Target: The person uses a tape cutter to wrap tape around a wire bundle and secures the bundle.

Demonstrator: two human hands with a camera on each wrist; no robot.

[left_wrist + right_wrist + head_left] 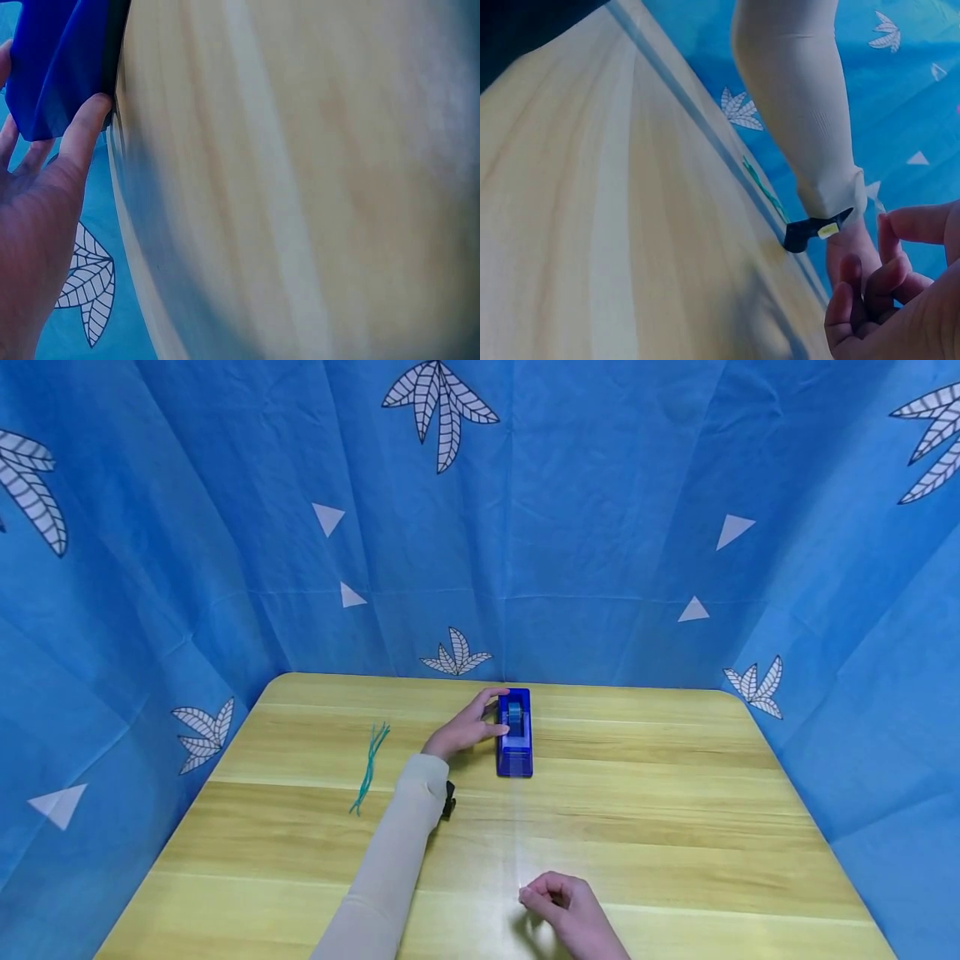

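Note:
A blue tape dispenser (515, 760) with a roll of clear tape (514, 713) stands near the far edge of the table. My left hand (468, 727) grips its left side, thumb toward the near part and fingers at the back. In the left wrist view the left hand (45, 195) lies against the dispenser's blue body (60, 60). From the dispenser a faint clear strip of tape (516, 835) stretches toward me. My right hand (566, 910) pinches the strip's end between thumb and forefinger, above the table. The right wrist view shows this pinch of the right hand (900, 285) too.
Several thin green strands (369, 768) lie together on the wooden table (660, 827), left of my left forearm. A black wrist mount (448, 800) sits under the left sleeve (390, 852). Blue patterned curtain (600, 527) hangs behind the table and along both sides.

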